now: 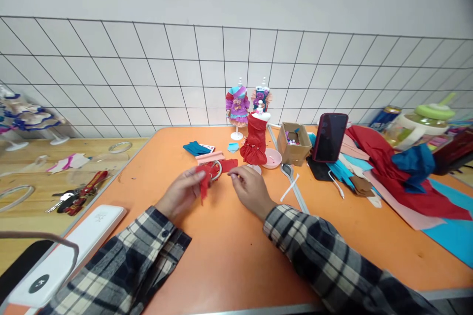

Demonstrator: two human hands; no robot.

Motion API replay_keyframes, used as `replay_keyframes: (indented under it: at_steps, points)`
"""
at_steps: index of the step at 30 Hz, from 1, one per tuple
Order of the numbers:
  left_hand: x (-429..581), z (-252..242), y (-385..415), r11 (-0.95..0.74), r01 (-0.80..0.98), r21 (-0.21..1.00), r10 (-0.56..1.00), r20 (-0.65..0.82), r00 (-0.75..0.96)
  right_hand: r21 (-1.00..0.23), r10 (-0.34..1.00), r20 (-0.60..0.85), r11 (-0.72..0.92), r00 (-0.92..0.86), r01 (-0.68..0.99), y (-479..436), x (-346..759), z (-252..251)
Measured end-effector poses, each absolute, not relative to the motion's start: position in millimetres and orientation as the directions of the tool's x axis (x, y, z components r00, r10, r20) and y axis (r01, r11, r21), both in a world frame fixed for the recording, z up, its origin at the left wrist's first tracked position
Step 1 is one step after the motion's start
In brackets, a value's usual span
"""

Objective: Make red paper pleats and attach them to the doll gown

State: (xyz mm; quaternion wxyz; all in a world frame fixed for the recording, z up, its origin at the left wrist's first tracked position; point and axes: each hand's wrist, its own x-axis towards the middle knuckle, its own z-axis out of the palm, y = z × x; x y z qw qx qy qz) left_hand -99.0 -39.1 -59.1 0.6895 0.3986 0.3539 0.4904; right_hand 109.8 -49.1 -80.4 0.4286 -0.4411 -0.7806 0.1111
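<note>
My left hand (181,192) is closed in a pinch on a small strip of red paper (205,179) just above the orange table (229,251). A clear tape ring (217,169) and more red paper (229,164) lie right behind the strip. My right hand (249,188) has its fingers curled, thumb and forefinger pinched together near the red paper; what they hold, if anything, is too small to make out. Behind the hands a small mannequin in a red dress (254,140) stands on the table.
Two dressed mannequins (238,106) stand by the tiled wall. A cardboard box (293,143), a propped phone (329,137), a pink dish (274,158), blue paper (195,148) and piles of coloured sheets (402,177) fill the right. Keys (76,197) lie left, a white device (70,251) near left.
</note>
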Motion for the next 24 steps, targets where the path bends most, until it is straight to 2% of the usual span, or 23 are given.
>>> replay_keyframes:
  at_steps: [2, 4, 7, 9, 13, 16, 20, 22, 24]
  points:
    - [-118.2, -58.9, -24.5, 0.141, -0.644, 0.752, 0.99, -0.116, 0.081, -0.462, 0.784, 0.5, 0.6, -0.367, 0.653, -26.1, 88.6, -76.0]
    - [-133.3, -62.8, -11.9, 0.098, -0.777, 0.622, 0.981, -0.193, -0.031, -0.338, 0.786, 0.385, 0.609, -0.485, 0.718, -5.9, 69.9, -72.0]
    - [-142.7, -71.6, -1.7, 0.111, -0.804, 0.584, 0.952, -0.294, -0.082, -0.131, 0.754, 0.228, 0.651, -0.616, 0.748, 14.2, 51.1, -69.7]
    - [-141.6, -75.9, 0.0, 0.13, -0.795, 0.593, 0.951, -0.301, -0.069, -0.071, 0.735, 0.182, 0.672, -0.653, 0.737, 21.3, 44.7, -70.6]
    - [-134.7, -78.6, 0.1, 0.18, -0.768, 0.615, 0.964, -0.265, 0.014, -0.031, 0.681, 0.175, 0.725, -0.711, 0.688, 26.7, 39.8, -71.0]
    - [-133.7, -79.7, 2.1, 0.274, -0.721, 0.637, 0.944, -0.321, 0.075, 0.002, 0.625, 0.165, 0.774, -0.763, 0.634, 27.8, 37.5, -68.6]
    - [-136.9, -81.7, 5.7, 0.314, -0.688, 0.655, 0.932, -0.351, 0.091, 0.026, 0.589, 0.169, 0.799, -0.79, 0.601, 28.4, 37.2, -68.2]
    - [-138.2, -82.0, 6.4, 0.327, -0.676, 0.66, 0.928, -0.359, 0.098, 0.003, 0.609, 0.205, 0.783, -0.766, 0.623, 28.3, 39.8, -70.3]
    - [-138.4, -81.7, 6.1, 0.334, -0.669, 0.664, 0.927, -0.362, 0.103, -0.083, 0.644, 0.262, 0.757, -0.718, 0.648, 28.0, 44.5, -73.3]
